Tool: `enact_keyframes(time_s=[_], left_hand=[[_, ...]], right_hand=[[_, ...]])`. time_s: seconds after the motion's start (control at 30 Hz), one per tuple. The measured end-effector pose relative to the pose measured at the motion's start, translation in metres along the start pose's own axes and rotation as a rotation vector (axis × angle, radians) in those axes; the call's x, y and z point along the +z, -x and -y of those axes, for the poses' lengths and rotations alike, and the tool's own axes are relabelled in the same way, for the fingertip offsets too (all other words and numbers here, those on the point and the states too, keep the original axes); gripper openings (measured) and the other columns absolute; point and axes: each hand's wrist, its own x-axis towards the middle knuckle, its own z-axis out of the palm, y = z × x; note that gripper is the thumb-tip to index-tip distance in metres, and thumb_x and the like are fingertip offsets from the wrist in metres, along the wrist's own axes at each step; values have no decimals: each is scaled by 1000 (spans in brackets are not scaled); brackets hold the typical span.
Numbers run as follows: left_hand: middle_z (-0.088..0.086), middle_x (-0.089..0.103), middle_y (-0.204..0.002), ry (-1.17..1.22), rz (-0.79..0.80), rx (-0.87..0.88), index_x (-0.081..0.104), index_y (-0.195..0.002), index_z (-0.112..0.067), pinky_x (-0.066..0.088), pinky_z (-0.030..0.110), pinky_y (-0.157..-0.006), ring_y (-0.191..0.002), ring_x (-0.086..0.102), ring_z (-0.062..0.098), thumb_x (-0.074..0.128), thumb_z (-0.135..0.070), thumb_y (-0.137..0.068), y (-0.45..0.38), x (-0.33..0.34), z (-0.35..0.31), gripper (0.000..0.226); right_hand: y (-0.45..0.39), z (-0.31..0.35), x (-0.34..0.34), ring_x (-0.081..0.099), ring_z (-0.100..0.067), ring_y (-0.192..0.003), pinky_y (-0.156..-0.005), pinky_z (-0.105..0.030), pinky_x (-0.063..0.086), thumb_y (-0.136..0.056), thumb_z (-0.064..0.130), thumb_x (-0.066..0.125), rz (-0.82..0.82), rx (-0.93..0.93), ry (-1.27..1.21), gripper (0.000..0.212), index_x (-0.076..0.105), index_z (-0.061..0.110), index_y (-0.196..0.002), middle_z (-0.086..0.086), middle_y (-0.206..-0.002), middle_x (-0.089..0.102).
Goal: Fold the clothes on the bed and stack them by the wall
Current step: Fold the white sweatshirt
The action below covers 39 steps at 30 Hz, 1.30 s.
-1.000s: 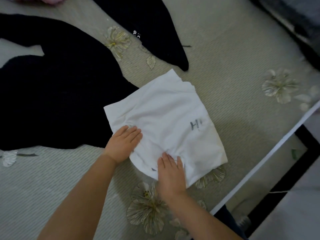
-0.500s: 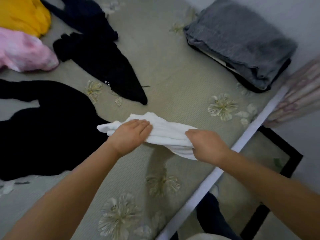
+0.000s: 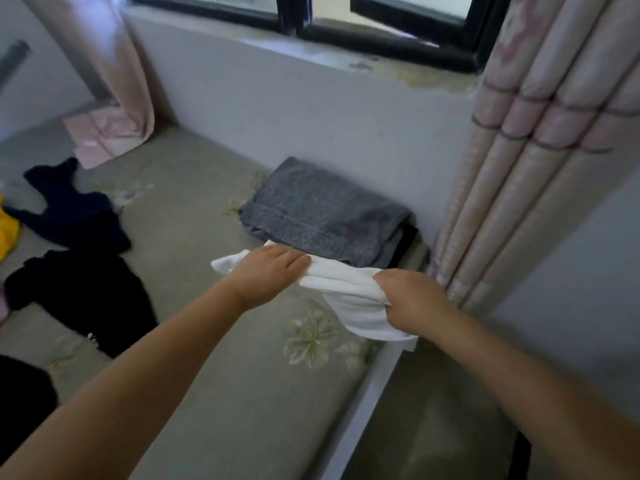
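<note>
You held the folded white cotton garment (image 3: 341,282) above the bed (image 3: 214,375), just short of the grey folded stack (image 3: 322,213) by the wall, left hand (image 3: 268,273) and right hand (image 3: 412,303) apparently both gripping it; its sagging right end could unfold on landing.

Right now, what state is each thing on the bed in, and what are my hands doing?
White garment: folded, lifted off the bed, held at both ends.
Left hand: grips the garment's left end.
Right hand: grips its right end.
Grey stack: folded, lying by the wall.
Black clothes: unfolded, spread on the bed.
Yellow garment: unfolded, mostly out of frame.
</note>
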Motion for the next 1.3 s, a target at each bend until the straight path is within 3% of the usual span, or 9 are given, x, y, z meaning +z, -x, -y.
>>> enact_keyframes(time_s=[0.2,0.33,0.53,0.6,0.7,0.77,0.83,1.07,1.3], left_hand=[[14,71,-71,-62,-80,17,71,-76,2,54,28,-44,-58,69,25,90,2,-33,-113,-6,71,46],[25,68,-97,-56,-78,-92,67,-98,7,55,40,-70,-84,68,35,77,7,-60,-169,-1,140,40],[26,69,-91,-158,-108,-84,68,-91,9,51,56,-66,-76,68,40,83,17,-39,-196,46,225,55],[27,59,-119,-122,60,-163,58,-115,7,43,52,-94,-107,59,40,73,15,-62,-185,87,229,56],[10,5,-155,-56,683,-337,8,-146,-7,3,39,-115,-143,5,24,43,-8,-94,-145,156,202,63],[5,-5,-156,67,874,-399,0,-147,-11,2,41,-115,-143,-5,21,42,-13,-95,-119,192,171,66],[3,-4,-156,193,941,-459,1,-147,-12,3,39,-115,-143,-5,19,40,-17,-97,-102,211,143,64],[5,-9,-155,280,843,-894,-4,-147,-10,-2,38,-115,-143,-10,20,25,-25,-101,-76,188,107,56],[3,0,-156,246,600,-1378,9,-147,-16,2,38,-115,-143,-5,18,26,-31,-100,-14,93,76,52]], right_hand=[[-80,-71,-69,55,-28,-104,-74,-27,40,-84,12,48,-130,42,14,31,51,13,-115,-6,-118,55],[-152,-91,-109,57,-29,-95,-64,-27,33,-83,10,50,-187,31,58,26,52,10,-109,-9,-110,58],[-246,-81,-99,56,-28,-99,-66,-27,36,-73,5,61,-402,-2,42,34,56,3,-106,-12,-108,59],[-265,-69,-59,60,-32,-100,-76,-31,49,-57,4,77,-457,-57,65,49,61,-1,-103,-19,-107,62],[-274,-54,27,13,-32,-141,-113,-48,15,-84,16,60,40,-69,53,73,19,6,-144,-18,-152,13],[-273,-52,75,-6,-30,-143,-113,-53,1,-93,27,49,359,-77,93,71,4,18,-147,-8,-155,-7],[-271,-50,102,-6,-30,-142,-113,-54,1,-93,30,48,463,-60,59,70,4,19,-146,-9,-155,-8],[-289,-26,70,32,-29,-128,-103,-38,31,-93,30,45,404,-63,43,39,44,13,-129,-11,-138,34],[-276,64,8,30,-29,-132,-105,-41,29,-94,34,42,189,-599,5,47,37,10,-133,-12,-141,36]])
